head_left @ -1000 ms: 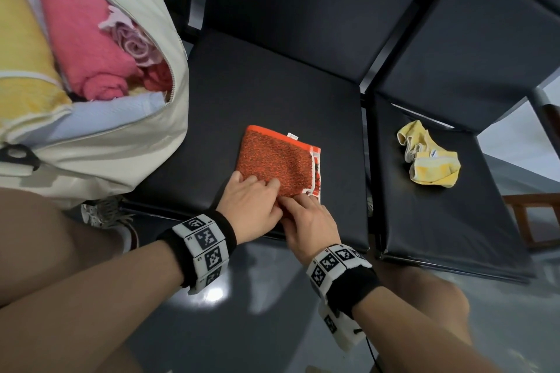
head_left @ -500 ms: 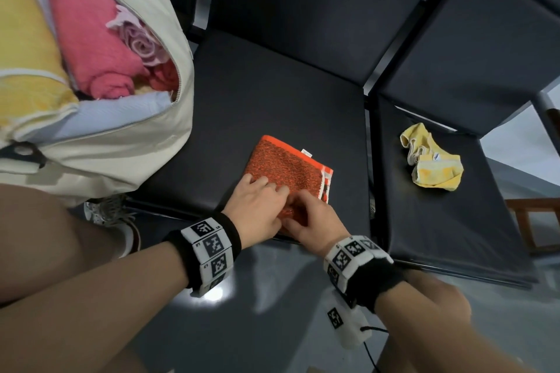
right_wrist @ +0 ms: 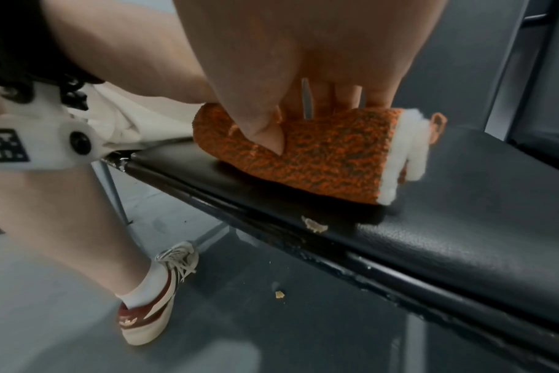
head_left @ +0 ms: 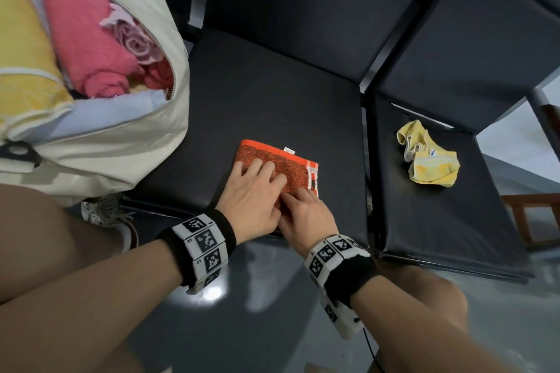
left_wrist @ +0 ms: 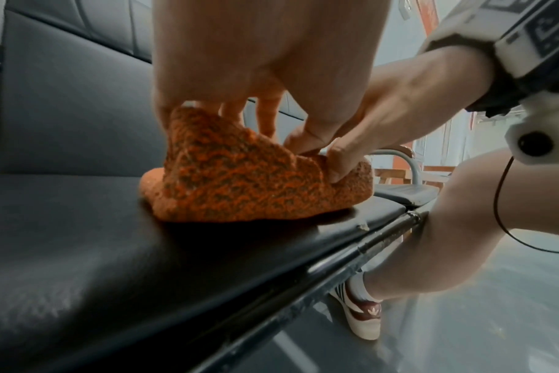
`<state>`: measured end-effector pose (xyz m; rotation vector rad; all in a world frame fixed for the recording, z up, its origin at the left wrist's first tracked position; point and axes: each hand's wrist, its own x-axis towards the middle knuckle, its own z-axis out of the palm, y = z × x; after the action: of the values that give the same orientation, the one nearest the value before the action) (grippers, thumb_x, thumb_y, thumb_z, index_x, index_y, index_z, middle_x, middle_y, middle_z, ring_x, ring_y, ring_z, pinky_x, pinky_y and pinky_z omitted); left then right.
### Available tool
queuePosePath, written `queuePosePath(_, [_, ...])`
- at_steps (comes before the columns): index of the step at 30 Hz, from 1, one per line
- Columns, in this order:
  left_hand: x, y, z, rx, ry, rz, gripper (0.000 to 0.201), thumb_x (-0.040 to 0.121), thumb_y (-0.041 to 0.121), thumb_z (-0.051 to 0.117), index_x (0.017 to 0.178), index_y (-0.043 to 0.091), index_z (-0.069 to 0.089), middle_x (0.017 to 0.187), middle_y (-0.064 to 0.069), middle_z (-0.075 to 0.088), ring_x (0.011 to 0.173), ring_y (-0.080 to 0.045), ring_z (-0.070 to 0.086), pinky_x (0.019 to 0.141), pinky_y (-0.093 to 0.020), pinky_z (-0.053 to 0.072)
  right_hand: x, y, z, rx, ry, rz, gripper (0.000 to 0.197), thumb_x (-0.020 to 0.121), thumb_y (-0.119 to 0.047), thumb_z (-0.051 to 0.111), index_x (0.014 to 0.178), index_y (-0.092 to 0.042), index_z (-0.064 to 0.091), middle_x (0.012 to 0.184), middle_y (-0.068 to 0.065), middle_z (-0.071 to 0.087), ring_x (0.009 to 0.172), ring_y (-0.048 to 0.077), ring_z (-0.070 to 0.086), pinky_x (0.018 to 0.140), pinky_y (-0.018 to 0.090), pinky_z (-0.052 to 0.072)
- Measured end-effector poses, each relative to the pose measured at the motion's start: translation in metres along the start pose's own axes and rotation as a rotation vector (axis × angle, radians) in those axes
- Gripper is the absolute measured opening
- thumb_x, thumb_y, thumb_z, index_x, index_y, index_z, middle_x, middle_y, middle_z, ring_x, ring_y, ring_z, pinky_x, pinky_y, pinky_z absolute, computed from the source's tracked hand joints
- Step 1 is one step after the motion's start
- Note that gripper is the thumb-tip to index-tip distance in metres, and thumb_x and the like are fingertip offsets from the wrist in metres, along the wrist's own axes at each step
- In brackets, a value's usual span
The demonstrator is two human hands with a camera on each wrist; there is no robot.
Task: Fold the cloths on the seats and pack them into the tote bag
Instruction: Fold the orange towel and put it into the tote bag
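At the front edge of the middle seat [head_left: 272, 94], in the head view, the orange cloth [head_left: 274, 162] lies part-folded with both hands on its near half. The left hand [head_left: 251, 200] rests on top with fingers spread toward the cloth's far edge; the right hand [head_left: 306, 215] sits just beside it, at the cloth's near right corner. The tote bag [head_left: 127, 142] stands open at the seat's left edge, already holding rolled cloths, and a crumpled yellow cloth [head_left: 430, 157] waits on the next seat [head_left: 439, 221] to the right. The likely risk here is that the cloth, so close to the front edge, slides off toward the floor if the hands pull it nearer while rolling.

In the left wrist view, the left grip [left_wrist: 240, 83] is curled over the raised near fold of the cloth [left_wrist: 240, 184], its thumb under the lifted layer and its fingers behind. The right hand [left_wrist: 361, 121] pinches the same fold from the other end. The bulky weave could spring open if either pinch loosens before the fold is pressed flat.

In the right wrist view, the right grip [right_wrist: 303, 88] is clamped on the cloth [right_wrist: 329, 164]: thumb on the near face, fingers over the top. The white-trimmed end hangs free beyond the grip, and may splay out unevenly.
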<state>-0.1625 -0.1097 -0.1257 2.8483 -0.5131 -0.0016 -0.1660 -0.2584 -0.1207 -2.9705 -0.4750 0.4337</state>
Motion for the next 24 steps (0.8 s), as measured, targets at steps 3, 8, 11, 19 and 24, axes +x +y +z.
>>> queuePosePath(3, [-0.002, -0.002, -0.004, 0.061, -0.111, 0.029, 0.048, 0.065, 0.031, 0.063, 0.111, 0.023, 0.052, 0.113, -0.001, 0.049, 0.109, -0.027, 0.045, 0.087, -0.044, 0.034, 0.01, -0.001, -0.011, 0.064, -0.092, 0.051, 0.035, 0.087, -0.034, 0.049, 0.113, -0.017, 0.066, 0.107, 0.006, 0.059, 0.104, 0.026, 0.055, 0.083, 0.033, 0.044])
queuePosePath(8, [0.0, -0.003, -0.005, 0.091, -0.128, 0.037, 0.042, 0.079, 0.024, 0.059, 0.12, 0.022, 0.048, 0.119, -0.002, 0.053, 0.116, -0.025, 0.046, 0.094, -0.042, 0.033, 0.016, 0.001, -0.013, 0.168, -0.13, 0.088, 0.031, 0.085, -0.035, 0.055, 0.106, -0.019, 0.07, 0.109, 0.005, 0.059, 0.1, 0.027, 0.058, 0.082, 0.035, 0.049])
queuePosePath(11, [0.002, -0.002, -0.005, 0.064, -0.155, 0.001, 0.039, 0.083, 0.028, 0.057, 0.121, 0.022, 0.049, 0.121, -0.002, 0.057, 0.118, -0.024, 0.048, 0.098, -0.041, 0.033, 0.005, 0.005, -0.008, 0.092, 0.024, 0.002, 0.049, 0.073, -0.044, 0.045, 0.108, -0.02, 0.069, 0.112, 0.002, 0.055, 0.103, 0.025, 0.052, 0.087, 0.039, 0.048])
queuePosePath(19, [0.007, 0.0, -0.005, -0.044, -0.216, -0.112, 0.033, 0.083, 0.033, 0.05, 0.113, 0.019, 0.055, 0.113, -0.004, 0.067, 0.114, -0.026, 0.058, 0.101, -0.041, 0.036, -0.016, 0.003, 0.005, -0.032, 0.056, -0.075, 0.055, 0.061, -0.028, 0.059, 0.114, -0.017, 0.057, 0.106, 0.003, 0.058, 0.094, 0.031, 0.057, 0.075, 0.045, 0.054])
queuePosePath(24, [0.001, -0.001, -0.007, -0.011, -0.098, -0.028, 0.039, 0.072, 0.033, 0.055, 0.11, 0.022, 0.053, 0.113, 0.0, 0.056, 0.111, -0.025, 0.05, 0.092, -0.043, 0.035, -0.003, -0.004, 0.003, 0.123, 0.074, 0.079, 0.035, 0.079, -0.033, 0.051, 0.106, -0.019, 0.066, 0.104, 0.002, 0.064, 0.097, 0.028, 0.06, 0.078, 0.034, 0.048])
